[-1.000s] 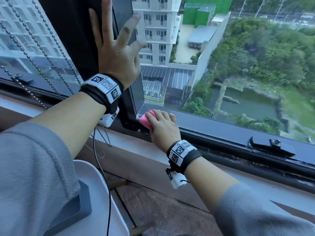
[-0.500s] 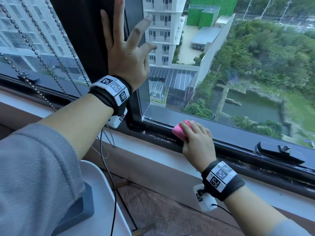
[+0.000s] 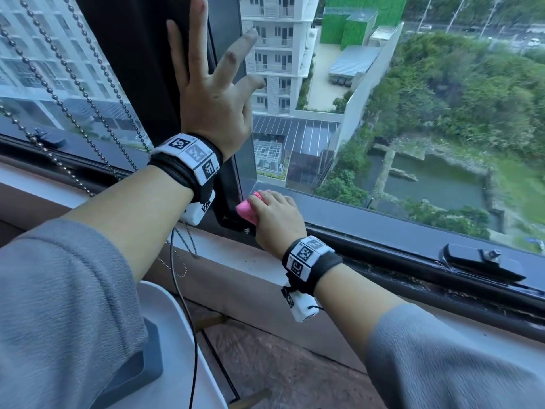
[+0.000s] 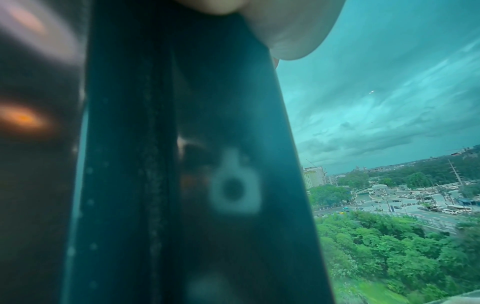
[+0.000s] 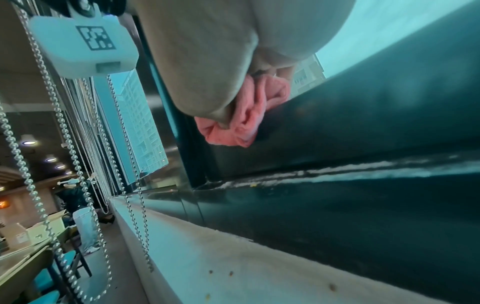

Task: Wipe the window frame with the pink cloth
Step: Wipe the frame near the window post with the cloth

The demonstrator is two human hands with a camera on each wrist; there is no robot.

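My right hand (image 3: 272,216) grips a bunched pink cloth (image 3: 247,212) and presses it into the bottom left corner of the dark window frame (image 3: 383,228). In the right wrist view the pink cloth (image 5: 246,115) bulges out under my curled fingers against the dark frame rail (image 5: 363,127). My left hand (image 3: 212,93) lies flat with spread fingers on the black upright post (image 3: 141,69) of the frame and on the glass. The left wrist view shows only the heel of my left hand (image 4: 285,24) against the blurred post (image 4: 182,164).
A black window latch (image 3: 483,264) sits on the lower rail to the right. Beaded blind chains (image 3: 59,93) hang at the left. A pale sill (image 3: 236,261) runs below the frame. A white chair back (image 3: 177,349) stands near my left elbow, with a thin black cable (image 3: 188,320).
My right hand has slid the pink cloth back left along the bottom rail into the corner, after being further right half a second ago. My left hand stays flat on the post.
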